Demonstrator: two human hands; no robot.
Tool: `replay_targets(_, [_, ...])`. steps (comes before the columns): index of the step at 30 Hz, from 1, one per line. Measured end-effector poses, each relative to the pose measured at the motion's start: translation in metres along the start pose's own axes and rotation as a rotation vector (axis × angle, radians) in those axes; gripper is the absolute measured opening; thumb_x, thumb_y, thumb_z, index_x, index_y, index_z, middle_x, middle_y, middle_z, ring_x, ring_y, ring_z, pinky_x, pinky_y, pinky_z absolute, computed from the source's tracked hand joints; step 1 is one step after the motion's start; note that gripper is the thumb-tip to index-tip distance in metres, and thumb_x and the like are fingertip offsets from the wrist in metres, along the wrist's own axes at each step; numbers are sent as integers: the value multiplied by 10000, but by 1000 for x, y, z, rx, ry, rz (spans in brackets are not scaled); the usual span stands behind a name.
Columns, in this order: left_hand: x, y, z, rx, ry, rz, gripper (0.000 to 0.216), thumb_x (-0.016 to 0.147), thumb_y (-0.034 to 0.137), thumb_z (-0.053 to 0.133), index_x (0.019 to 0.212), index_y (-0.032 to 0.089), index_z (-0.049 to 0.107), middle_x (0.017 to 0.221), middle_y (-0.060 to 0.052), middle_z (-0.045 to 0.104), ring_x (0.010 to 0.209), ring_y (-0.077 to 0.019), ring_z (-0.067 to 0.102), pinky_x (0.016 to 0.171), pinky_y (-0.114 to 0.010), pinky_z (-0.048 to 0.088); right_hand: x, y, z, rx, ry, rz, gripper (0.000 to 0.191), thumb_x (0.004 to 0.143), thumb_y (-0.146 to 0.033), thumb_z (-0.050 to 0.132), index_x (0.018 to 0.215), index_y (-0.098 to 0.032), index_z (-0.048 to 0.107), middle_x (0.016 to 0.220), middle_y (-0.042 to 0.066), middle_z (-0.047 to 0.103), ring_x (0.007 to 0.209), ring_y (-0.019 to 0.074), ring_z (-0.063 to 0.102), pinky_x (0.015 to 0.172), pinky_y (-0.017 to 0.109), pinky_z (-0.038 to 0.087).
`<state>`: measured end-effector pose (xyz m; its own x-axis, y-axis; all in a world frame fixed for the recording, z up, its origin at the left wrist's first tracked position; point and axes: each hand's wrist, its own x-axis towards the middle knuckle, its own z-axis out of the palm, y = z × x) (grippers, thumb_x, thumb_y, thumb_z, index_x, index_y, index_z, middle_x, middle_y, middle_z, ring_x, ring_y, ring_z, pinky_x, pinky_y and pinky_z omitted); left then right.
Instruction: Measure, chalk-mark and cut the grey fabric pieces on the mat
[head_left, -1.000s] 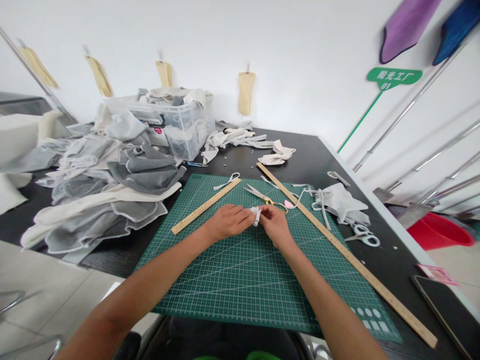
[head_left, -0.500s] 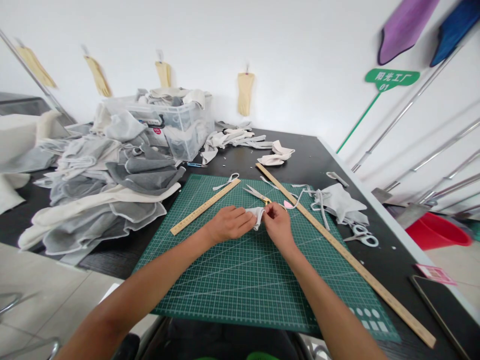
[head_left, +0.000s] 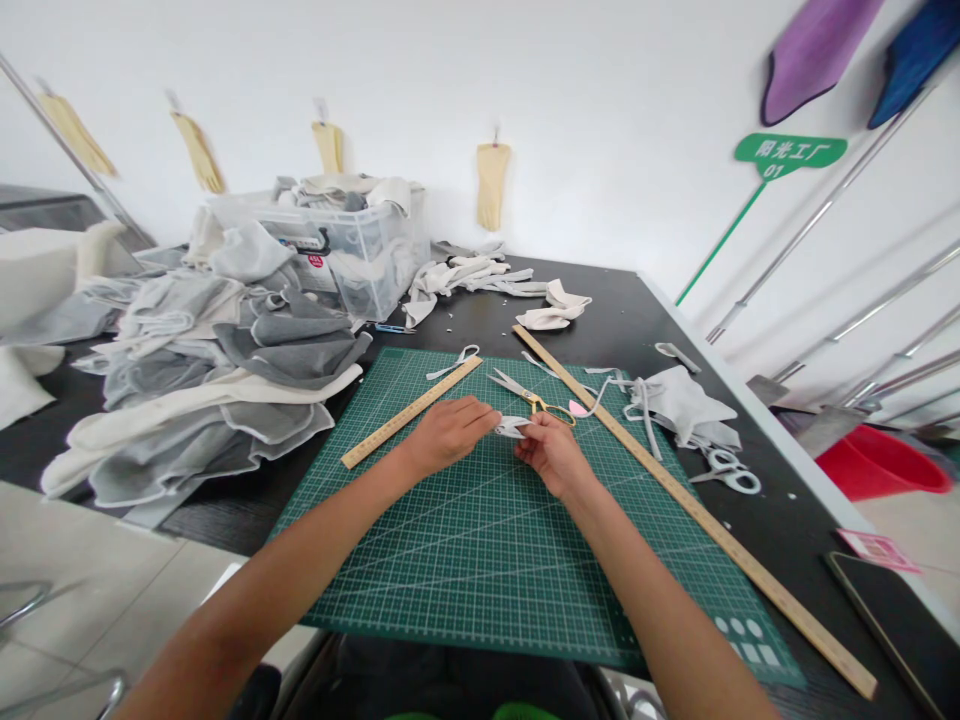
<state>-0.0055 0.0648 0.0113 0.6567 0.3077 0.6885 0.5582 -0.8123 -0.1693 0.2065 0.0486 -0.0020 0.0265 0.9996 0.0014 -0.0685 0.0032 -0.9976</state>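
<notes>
Both of my hands meet over the green cutting mat [head_left: 487, 560] on a small white-grey fabric piece [head_left: 510, 428]. My left hand [head_left: 450, 432] pinches its left end with curled fingers. My right hand [head_left: 553, 452] pinches its right end, and the piece lies low and stretched between them. Gold-handled scissors [head_left: 531, 397] lie just behind my right hand. A short wooden ruler [head_left: 409, 412] lies to the left of my left hand, and a long wooden ruler [head_left: 675, 500] runs diagonally along the mat's right side.
A heap of grey and cream fabric [head_left: 202, 380] fills the table's left. A clear plastic bin [head_left: 352, 250] stands behind it. White-handled scissors [head_left: 731, 472] and fabric scraps [head_left: 679, 400] lie at the right. A red tub [head_left: 877, 465] sits beyond the table edge.
The fabric piece was bunched up between my fingers; now it is drawn out flatter and held lower on the mat. My hands have spread slightly apart.
</notes>
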Motion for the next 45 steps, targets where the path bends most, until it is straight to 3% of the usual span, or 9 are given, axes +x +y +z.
replay_targets(4, [-1,1,5,-133,-8,-118,249,962,100,458,1128,171,630,996,-64,716,872,-157,687,737,-265,544,2,0,-1,59,23,-11,292,721,-373,711,662,-250,452,614,7,604,588,197,585,610,403,570])
replay_targets(8, [3,1,4,-304,-46,-275,220,973,126,461,1071,163,655,940,-52,718,858,-160,688,751,-269,547,-3,-7,-2,48,158,-127,190,807,-375,653,789,-254,507,728,1,601,692,196,594,719,384,546])
replay_targets(11, [7,-1,3,-432,37,-362,217,978,153,462,1043,146,669,938,-64,718,861,-162,675,774,-281,534,-13,-18,-3,-211,208,-396,91,894,-343,591,898,-252,587,861,25,622,835,211,600,831,385,502])
replay_targets(14, [10,-2,2,-515,93,-479,203,970,210,511,860,149,670,777,-24,670,718,-132,613,674,-245,473,-22,-25,-1,-513,120,-653,102,913,-299,583,978,-256,648,1059,72,648,1049,259,600,973,443,449])
replay_targets(19, [15,-1,0,-670,-12,-625,336,926,284,589,623,150,535,555,52,437,544,-84,401,516,-213,284,-27,-20,7,-753,55,-742,173,831,-324,722,987,-269,669,1288,97,605,1236,315,540,1067,517,359])
replay_targets(23, [15,2,2,-768,-51,-647,315,921,297,571,646,144,561,572,49,444,558,-85,395,516,-205,272,-26,-16,8,-777,117,-739,64,874,-293,684,928,-259,677,1243,93,622,1214,299,552,1039,499,365])
replay_targets(27, [17,7,7,-824,21,-709,293,912,325,563,687,140,589,591,46,451,580,-90,400,538,-202,288,-26,-17,5,-849,242,-818,57,910,-245,650,944,-269,689,1146,75,635,1110,270,583,992,478,373])
replay_targets(34, [18,10,15,-965,18,-820,353,880,409,584,657,138,543,602,40,421,594,-93,387,548,-210,282,-29,-18,3,-1138,174,-936,123,938,-155,618,860,-231,673,877,31,679,899,219,586,861,421,341])
replay_targets(45, [19,19,16,-1274,34,-905,418,835,527,673,757,123,600,672,8,538,621,-104,466,575,-204,353,-27,-19,3,-1145,228,-933,250,948,-150,605,1145,-266,705,911,51,681,889,227,581,837,426,330])
